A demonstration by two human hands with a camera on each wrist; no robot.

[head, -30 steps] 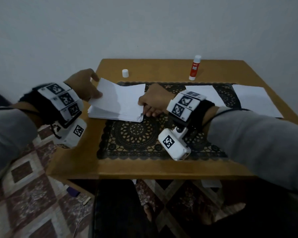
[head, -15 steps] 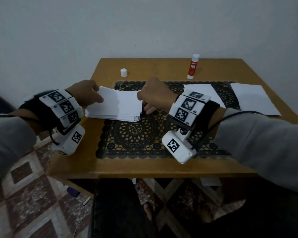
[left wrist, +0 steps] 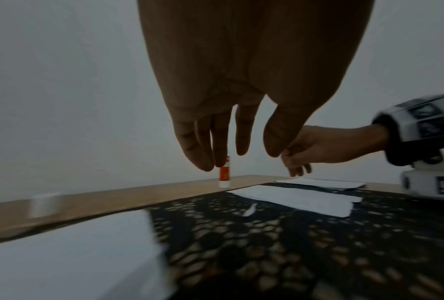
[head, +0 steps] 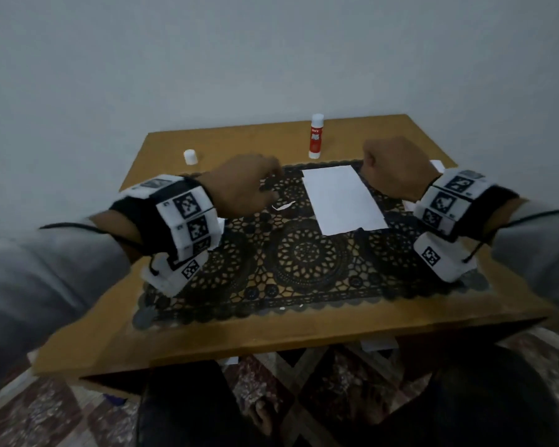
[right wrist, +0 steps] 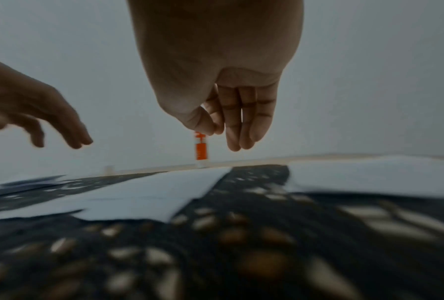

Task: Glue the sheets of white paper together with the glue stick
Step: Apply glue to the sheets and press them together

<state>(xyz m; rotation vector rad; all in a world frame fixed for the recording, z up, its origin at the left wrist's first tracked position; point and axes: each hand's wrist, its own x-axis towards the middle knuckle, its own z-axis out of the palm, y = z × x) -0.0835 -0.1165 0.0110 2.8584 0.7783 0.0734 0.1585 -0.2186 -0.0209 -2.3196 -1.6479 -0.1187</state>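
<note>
A white sheet (head: 342,201) lies flat in the middle of the black lace mat (head: 304,262); its near edge looks doubled, as if two sheets overlap (left wrist: 292,198). The red-and-white glue stick (head: 316,137) stands uncapped behind it; its white cap (head: 190,156) stands further left. My left hand (head: 268,188) hovers left of the sheet with fingers hanging loose (left wrist: 228,160) and holds nothing. My right hand (head: 373,166) hovers at the sheet's far right corner, fingers drooping (right wrist: 223,140), also with nothing in it. A paper stack (left wrist: 74,253) lies under my left wrist.
A small torn paper scrap (head: 283,205) lies on the mat left of the sheet. More white paper (left wrist: 321,182) lies at the table's right side. The wooden table (head: 271,333) stands against a plain wall; patterned floor shows below its front edge.
Both hands have let go of the paper on the stack and moved right and up. The right hand has passed over to the middle sheet's right side. The head view has shifted right.
</note>
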